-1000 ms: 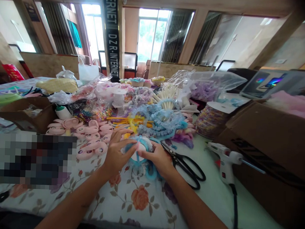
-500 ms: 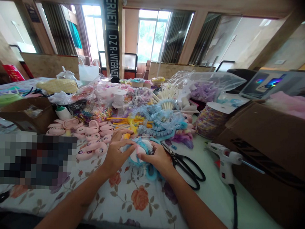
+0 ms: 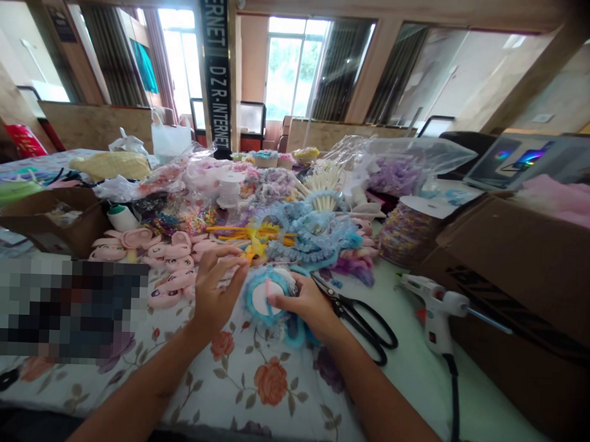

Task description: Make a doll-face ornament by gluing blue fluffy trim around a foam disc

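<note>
My right hand [image 3: 314, 305] grips a round piece with a white disc face and a fluffy blue lace rim [image 3: 250, 299]. Its thumb presses on the disc, beside a small pink strip [image 3: 268, 287]; the other fingers are mostly hidden behind the piece. To the left, my left hand [image 3: 216, 289] is raised apart from it, thumb and fingers bent and slightly apart, with nothing visible between them. A loop of blue trim [image 3: 295, 336] hangs under the piece. Black-handled scissors [image 3: 363, 323] lie just right of my right hand.
A white glue gun [image 3: 437, 310] stands at the right against a cardboard box [image 3: 515, 280]. Pink plush pieces [image 3: 172, 258], yellow strips [image 3: 256, 236] and blue lace [image 3: 314, 231] pile up behind my hands. A ribbon spool [image 3: 411, 231] stands at back right. Flowered cloth [image 3: 241, 387] covers the near table.
My left hand has let go of the round piece and drawn back left. More of the white disc shows. My right hand still holds it in nearly the same place.
</note>
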{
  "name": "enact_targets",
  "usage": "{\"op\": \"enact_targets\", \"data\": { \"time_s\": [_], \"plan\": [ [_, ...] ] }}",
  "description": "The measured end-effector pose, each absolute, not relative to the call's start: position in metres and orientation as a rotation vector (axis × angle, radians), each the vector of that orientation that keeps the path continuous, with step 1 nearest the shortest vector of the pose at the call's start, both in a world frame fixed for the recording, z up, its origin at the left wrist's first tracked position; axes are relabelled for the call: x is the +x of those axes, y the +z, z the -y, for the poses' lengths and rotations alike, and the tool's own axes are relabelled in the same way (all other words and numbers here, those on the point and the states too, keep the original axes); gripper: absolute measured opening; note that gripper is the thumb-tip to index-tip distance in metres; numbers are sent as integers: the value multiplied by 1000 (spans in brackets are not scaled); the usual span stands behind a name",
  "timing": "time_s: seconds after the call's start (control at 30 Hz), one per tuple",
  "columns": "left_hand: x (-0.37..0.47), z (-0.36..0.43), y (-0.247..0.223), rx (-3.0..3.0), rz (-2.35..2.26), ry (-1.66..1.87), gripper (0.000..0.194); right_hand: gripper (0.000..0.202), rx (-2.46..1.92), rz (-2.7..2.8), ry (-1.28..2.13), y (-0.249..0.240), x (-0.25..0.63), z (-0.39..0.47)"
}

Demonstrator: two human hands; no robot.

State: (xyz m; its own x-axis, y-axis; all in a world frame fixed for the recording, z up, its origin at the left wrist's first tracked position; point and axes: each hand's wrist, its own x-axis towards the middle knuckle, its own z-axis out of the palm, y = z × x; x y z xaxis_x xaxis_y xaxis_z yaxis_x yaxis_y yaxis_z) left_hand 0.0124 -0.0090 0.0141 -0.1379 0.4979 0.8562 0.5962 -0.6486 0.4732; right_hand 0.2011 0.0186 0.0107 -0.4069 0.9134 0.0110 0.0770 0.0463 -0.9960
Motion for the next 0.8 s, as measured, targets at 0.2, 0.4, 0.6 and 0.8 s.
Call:
{"op": "enact_targets", "data": {
  "time_s": [0.2,0.4,0.6,0.8],
  "plan": [
    [19,10,11,-2241,1092,-1548,19,39,-917,1439,1624,13,201,-18],
    [21,8,11,-2206,1165,-1578,14,40,-943,1424,1598,16,200,-15],
    [23,11,15,-2170,1181,-1614,6,39,-938,1398,1564,16,199,-14],
    [21,10,11,-2232,1216,-1529,8,41,-935,1439,1535,10,201,-19]
  ]
}}
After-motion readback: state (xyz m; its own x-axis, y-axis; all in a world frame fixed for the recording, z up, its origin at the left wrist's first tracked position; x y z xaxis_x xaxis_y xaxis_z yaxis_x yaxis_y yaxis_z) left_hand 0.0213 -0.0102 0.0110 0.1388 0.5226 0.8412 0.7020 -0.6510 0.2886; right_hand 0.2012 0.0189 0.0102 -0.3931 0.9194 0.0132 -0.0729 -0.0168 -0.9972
